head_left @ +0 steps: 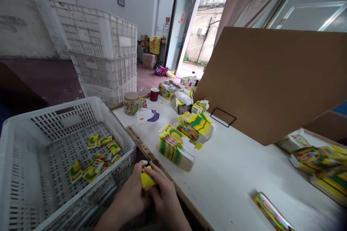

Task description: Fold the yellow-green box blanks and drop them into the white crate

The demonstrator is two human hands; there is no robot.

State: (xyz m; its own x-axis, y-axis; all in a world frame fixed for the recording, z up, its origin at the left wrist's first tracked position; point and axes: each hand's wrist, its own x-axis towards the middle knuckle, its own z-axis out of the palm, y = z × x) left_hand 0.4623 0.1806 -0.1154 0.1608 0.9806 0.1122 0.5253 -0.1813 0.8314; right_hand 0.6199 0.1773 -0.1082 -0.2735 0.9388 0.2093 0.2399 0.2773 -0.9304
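Close to the table's front edge, my left hand (132,192) and my right hand (164,187) are both closed around a small yellow box (147,179). Fingers cover much of the box; a whitish tip and a green tip show at its top, too small to name surely. Left of my hands stands a white plastic crate (72,117) with several small yellow-and-green packs (92,168) lying loose on its floor. Just beyond my right hand, a stack of flat yellow-and-green cartons (173,144) rests on the white table (217,173), with another fanned stack (196,126) behind it.
A cardboard sheet (271,83) leans over the table's far right side. More cartons (320,162) lie at right, and a shiny wrapped pack (272,211) is nearer. A jar (131,104) and red mug (154,94) stand at the back. Stacked crates (105,50) rise behind.
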